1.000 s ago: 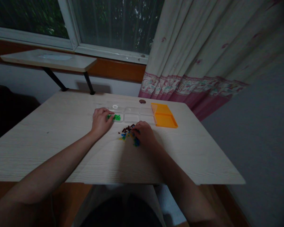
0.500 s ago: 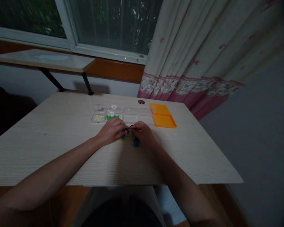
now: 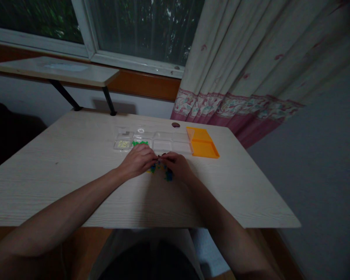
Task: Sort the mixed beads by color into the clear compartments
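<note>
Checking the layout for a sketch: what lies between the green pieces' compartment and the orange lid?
In the head view, two clear compartments between the green pieces and orange plastic lid; contents indiscernible.

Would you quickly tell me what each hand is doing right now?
Left hand: fingers curled over the pile of small coloured pieces; a grip cannot be told.
Right hand: fingers curled on the same pile; a grip cannot be told.

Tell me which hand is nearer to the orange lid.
Right. The right hand lies below-left of the orange lid, on the small pieces; the left hand is farther left, beyond it.
</note>
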`<state>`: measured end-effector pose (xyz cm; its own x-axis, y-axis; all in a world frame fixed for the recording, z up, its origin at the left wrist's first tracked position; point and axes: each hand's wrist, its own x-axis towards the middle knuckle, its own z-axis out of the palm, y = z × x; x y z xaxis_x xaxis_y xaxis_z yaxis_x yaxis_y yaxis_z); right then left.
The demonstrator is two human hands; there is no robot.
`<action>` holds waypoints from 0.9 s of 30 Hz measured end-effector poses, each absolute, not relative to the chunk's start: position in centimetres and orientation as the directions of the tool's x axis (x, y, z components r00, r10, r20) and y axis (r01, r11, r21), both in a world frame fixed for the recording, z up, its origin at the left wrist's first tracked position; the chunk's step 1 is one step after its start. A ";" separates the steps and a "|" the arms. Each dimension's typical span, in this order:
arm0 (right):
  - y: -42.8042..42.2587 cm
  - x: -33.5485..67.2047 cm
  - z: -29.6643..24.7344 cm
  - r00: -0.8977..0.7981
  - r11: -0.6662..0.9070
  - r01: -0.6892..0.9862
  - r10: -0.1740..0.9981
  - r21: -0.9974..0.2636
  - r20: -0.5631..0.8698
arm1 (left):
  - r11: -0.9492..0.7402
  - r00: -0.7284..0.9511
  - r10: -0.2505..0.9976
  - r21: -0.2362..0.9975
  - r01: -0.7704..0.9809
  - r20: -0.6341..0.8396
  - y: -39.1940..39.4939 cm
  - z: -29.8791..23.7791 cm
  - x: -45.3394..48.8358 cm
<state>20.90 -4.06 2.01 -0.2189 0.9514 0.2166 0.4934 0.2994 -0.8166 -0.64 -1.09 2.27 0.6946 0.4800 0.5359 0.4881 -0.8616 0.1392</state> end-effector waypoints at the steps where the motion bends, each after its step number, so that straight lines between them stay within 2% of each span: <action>1: -4.1 20.8 2.1 -0.214 0.298 0.495 0.952 -0.816 0.217 | -0.859 0.698 0.482 0.127 0.497 0.530 -1.1 2.3 -0.6; 4: -4.2 20.7 2.3 -0.210 0.296 0.505 0.953 -0.811 0.217 | -0.849 0.693 0.495 0.122 0.514 0.524 -1.1 2.2 -0.7; 10: -4.2 20.8 2.3 -0.170 0.305 0.562 0.952 -0.769 0.253 | -0.831 0.647 0.540 0.220 0.510 0.539 -0.8 1.7 -0.7; 12: -4.0 21.2 2.2 -0.141 0.317 0.634 0.944 -0.705 0.298 | -0.826 0.631 0.551 0.248 0.507 0.546 -0.7 1.6 -0.7; 15: -3.7 21.9 2.0 -0.145 0.317 0.795 0.927 -0.517 0.346 | -0.820 0.606 0.561 0.279 0.500 0.564 -0.4 1.6 -0.7; 18: -3.6 22.3 2.0 -0.157 0.278 0.894 0.929 -0.352 0.335 | -0.814 0.595 0.570 0.294 0.500 0.567 -0.3 1.8 -0.7; 23: -3.8 22.4 2.5 -0.217 0.326 0.889 0.918 -0.321 0.333 | -0.814 0.599 0.573 0.301 0.497 0.559 -0.4 1.8 -0.7; 27: -4.3 22.3 3.2 -0.309 0.368 0.904 0.915 -0.218 0.260 | -0.814 0.596 0.573 0.301 0.497 0.563 -0.3 1.7 -0.7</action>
<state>22.33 -4.30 3.22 -0.3094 0.9146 0.2604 0.9039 0.3680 -0.2182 -0.69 -0.30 1.69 0.5961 0.5727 0.5627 0.4974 -0.8136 0.3010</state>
